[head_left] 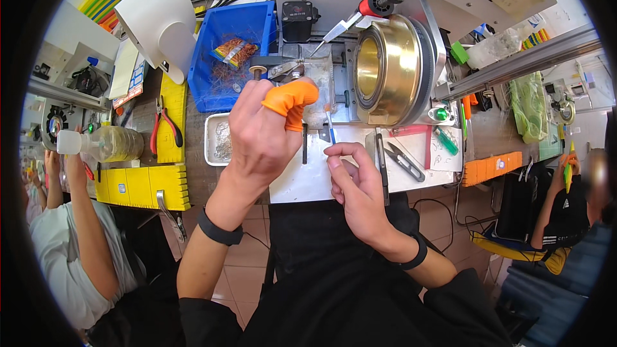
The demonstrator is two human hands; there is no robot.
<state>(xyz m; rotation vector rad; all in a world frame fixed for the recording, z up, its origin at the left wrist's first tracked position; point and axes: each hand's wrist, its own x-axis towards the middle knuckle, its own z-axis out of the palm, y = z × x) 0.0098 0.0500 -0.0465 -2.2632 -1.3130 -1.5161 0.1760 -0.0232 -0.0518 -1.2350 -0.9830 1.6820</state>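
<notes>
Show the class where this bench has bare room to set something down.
Bare: the white sheet between the left hand and right hand, below the black stick; a small tabletop patch between the white tray and yellow strip. Crowded: the sheet's right side, with snips and green lighter.

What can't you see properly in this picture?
- Head view: the left hand's fingertips, hidden behind its own knuckles and orange finger covers, so I can't tell what it touches.
- Head view: the right side of the white tray, hidden behind the left hand and wrist.
- Head view: the tip of the thin stick by the right hand, too small to identify.
</notes>
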